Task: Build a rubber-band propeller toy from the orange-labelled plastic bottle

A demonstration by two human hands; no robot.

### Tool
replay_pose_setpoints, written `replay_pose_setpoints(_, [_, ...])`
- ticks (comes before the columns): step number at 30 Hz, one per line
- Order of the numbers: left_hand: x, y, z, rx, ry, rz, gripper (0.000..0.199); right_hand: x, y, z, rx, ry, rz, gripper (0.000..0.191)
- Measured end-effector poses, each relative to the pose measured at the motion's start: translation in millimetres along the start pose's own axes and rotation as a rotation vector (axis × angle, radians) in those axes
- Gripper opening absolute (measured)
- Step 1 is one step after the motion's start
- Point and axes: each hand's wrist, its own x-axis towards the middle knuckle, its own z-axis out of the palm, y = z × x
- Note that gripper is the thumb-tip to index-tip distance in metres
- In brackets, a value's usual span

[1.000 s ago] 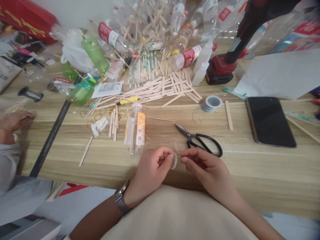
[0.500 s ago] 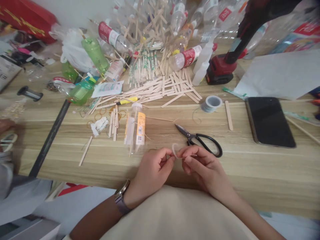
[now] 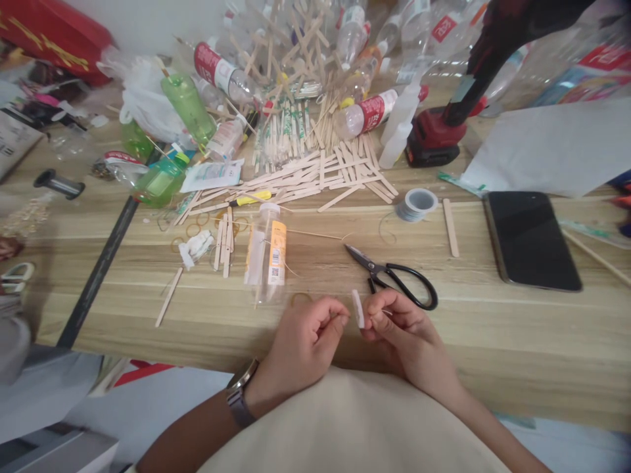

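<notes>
A small pale strip is held just above the desk, near the middle of its near edge, in the gap between the two hands. Its long axis runs almost straight from the near edge toward the far edge, the far end leaning slightly left; its near end sits by the fingertips of the right hand. That hand's grip is grasping the strip between thumb and index finger, the other fingers curled beneath, and a thin pale end pokes out past the thumb toward the desk's right edge. The right forearm comes in from the near right, angled toward the far left. The left hand has its back turned up, thumb and index finger pinched together and pointing at the strip, apart from it; whether anything thin is caught in that clenched grip I cannot tell. Its forearm slants in from the near left, a watch at the wrist. Just beyond the right hand lie black-handled scissors, tips aimed toward the far left corner. Left of them, a clear bottle lies with its white cap toward the far edge.
</notes>
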Motion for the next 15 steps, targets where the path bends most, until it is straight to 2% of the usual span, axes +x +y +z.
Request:
replay_pose_setpoints(3, [3, -1, -1.0, -0.028, -0.016, -0.077, 0.017, 5, 6, -2, 0.075, 0.021, 0.048, 0.026])
replay_pose_setpoints(5, [6, -1, -2.6, -0.078, -0.023, -0.140, 0.016, 7, 7, -4, 0.046, 0.031, 0.004, 0.023])
replay_pose_setpoints(7, [9, 0, -4.2, -0.125, -0.021, -0.186, 0.015, 7, 3, -6, -0.118, 0.036, -0.130, 0.017])
replay_pose_setpoints(9, [11, 0, -5.4, -0.147, -0.015, -0.209, 0.015, 5, -4, -8, -0.403, 0.007, -0.311, 0.011])
replay_pose_setpoints(12, [12, -1, -5.6, -0.169, -0.022, -0.226, 0.014, 3, -18, -8, -0.797, -0.137, -0.519, 0.012])
replay_pose_setpoints(15, [11, -2, -5.1, -0.191, -0.027, -0.218, 0.014, 3, -26, -7, -0.958, -0.289, -0.584, 0.019])
